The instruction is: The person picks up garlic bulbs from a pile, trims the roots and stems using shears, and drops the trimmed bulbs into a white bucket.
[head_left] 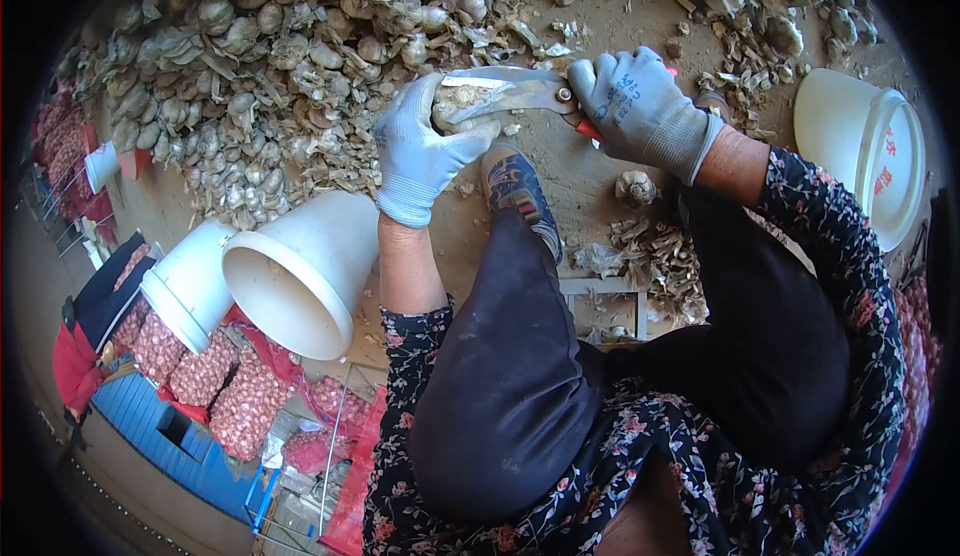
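My left hand (425, 146), in a grey-white knit glove, is closed around a garlic bulb (458, 102). Fingers and the tool's blade partly cover the bulb. My right hand (635, 106), gloved the same way with blue writing on the back, grips pruning shears (545, 94) by their red handles. Their metal blades reach left to the bulb in my left hand. Under my right wrist, a single garlic bulb (636, 188) lies on the ground beside a pile of dry trimmings (665, 261).
A large heap of garlic (250, 66) spreads ahead and left. White buckets stand or lie at both sides: one tipped bucket (300, 266) by my left forearm, another bucket (860, 151) at right. Filled red net sacks (250, 401) are at lower left. My shoe (520, 191) is below the hands.
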{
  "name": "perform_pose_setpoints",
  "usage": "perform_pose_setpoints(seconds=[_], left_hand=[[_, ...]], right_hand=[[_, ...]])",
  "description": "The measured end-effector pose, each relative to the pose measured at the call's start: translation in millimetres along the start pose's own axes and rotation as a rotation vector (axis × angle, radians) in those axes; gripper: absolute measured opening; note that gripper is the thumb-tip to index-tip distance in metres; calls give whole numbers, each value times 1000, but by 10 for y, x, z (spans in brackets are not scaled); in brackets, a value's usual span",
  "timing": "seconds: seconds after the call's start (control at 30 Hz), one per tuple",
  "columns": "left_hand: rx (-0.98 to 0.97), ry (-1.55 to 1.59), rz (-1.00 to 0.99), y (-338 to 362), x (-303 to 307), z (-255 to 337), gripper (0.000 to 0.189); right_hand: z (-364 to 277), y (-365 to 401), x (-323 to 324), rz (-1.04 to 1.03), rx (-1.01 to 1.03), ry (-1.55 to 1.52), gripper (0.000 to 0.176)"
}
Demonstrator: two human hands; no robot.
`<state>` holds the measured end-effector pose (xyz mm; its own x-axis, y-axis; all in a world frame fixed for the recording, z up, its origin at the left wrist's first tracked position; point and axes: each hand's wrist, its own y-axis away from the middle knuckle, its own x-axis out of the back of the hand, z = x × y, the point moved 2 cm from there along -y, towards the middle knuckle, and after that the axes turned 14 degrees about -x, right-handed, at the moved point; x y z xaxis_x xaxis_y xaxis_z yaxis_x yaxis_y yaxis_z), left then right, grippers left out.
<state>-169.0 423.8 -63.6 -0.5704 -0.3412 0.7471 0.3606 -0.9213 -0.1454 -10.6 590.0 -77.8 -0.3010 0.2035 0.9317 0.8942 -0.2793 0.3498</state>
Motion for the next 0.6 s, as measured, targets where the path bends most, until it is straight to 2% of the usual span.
perform_pose_setpoints(seconds=[0.07,0.1,0.17,0.23,0.27,0.3,0.33,0.37,0.43,0.47,0.53,0.57,0.6], left_hand=[[41,40,-5,52,-61,-39,52],[95,109,-15,83,-107,-54,52],[153,168,-16,131,-71,-39,52],[163,-96,76,219,141,86,46],[306,272,260,452,296,-10,43],[428,286,520,619,569,185,44],[359,113,620,907,894,114,42],[349,105,622,1205,1225,146,42],[848,-794,262,1714,1720,265,55],[844,-802,266,1784,1741,302,55],[886,-1204,-226,1849,1732,341,72],[710,-1217,-95,1582,1674,329,63],[617,-1015,80,1255,1598,251,59]], right_hand=[[12,-33,-71,-150,-80,-128,36],[36,-44,-122,-154,-79,-128,36],[133,-33,-252,-174,-139,-337,34],[173,61,-353,-150,-159,-390,32],[209,102,-388,-129,-186,-443,31],[234,158,-416,-135,-221,-469,27],[249,198,-448,-124,-216,-476,27],[277,228,-489,-157,-250,-460,26],[321,254,-500,-205,-293,-453,25],[330,248,-498,-199,-290,-459,25],[326,227,-506,-235,-323,-476,25],[322,221,-497,-220,-311,-481,25],[325,203,-485,-215,-309,-475,25]])
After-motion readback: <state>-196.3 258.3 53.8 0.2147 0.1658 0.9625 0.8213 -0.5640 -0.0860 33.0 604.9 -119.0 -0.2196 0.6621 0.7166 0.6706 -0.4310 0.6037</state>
